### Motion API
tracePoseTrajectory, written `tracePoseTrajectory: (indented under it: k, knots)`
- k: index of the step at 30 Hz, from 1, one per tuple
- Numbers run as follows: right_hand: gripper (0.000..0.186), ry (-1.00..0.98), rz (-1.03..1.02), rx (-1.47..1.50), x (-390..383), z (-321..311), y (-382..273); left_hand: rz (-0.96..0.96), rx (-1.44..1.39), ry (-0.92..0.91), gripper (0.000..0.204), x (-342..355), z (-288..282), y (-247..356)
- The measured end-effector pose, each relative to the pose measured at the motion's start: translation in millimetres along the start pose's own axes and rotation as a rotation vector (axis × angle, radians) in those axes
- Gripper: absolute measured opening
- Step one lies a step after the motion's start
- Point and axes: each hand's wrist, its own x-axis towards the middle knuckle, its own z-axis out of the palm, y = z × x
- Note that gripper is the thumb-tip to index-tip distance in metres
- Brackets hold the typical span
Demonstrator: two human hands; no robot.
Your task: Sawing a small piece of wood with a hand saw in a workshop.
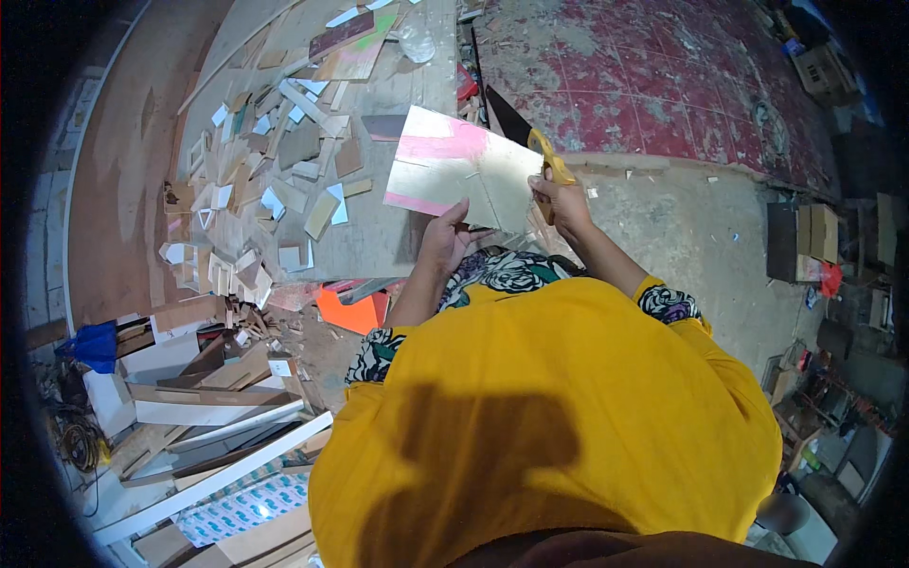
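Note:
My left hand (444, 240) grips the near edge of a flat, pale board (445, 166) with pink bands, its thumb lying on top. The board is tilted in front of my lap, and a thin jagged line crosses its face. At the board's right edge, my right hand (565, 204) is closed around the yellow handle (551, 158) of what looks like a hand saw. A dark, pointed shape (508, 119) beyond the board appears to be its blade, partly hidden by the board.
Small wood offcuts (298, 142) lie scattered over a wide plywood sheet (369, 246) ahead to the left. Long boards and strips (218, 412) pile up at the lower left, near an orange piece (352, 310). Cardboard boxes (816, 233) stand at the right.

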Motion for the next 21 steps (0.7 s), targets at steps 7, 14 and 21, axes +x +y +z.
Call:
tracePoseTrajectory:
  k: [7,14,21]
  knots:
    - [0.026,0.04,-0.045,-0.202,-7,4,-19,0.059,0.225,0.147,0.035,1,7,2]
    - [0.028,-0.041,-0.263,-0.394,-13,17,-23,0.154,0.164,0.087,0.036,4,1,5]
    - [0.029,-0.02,-0.366,-0.386,-17,15,1,0.071,0.21,0.087,0.034,-8,0,21]
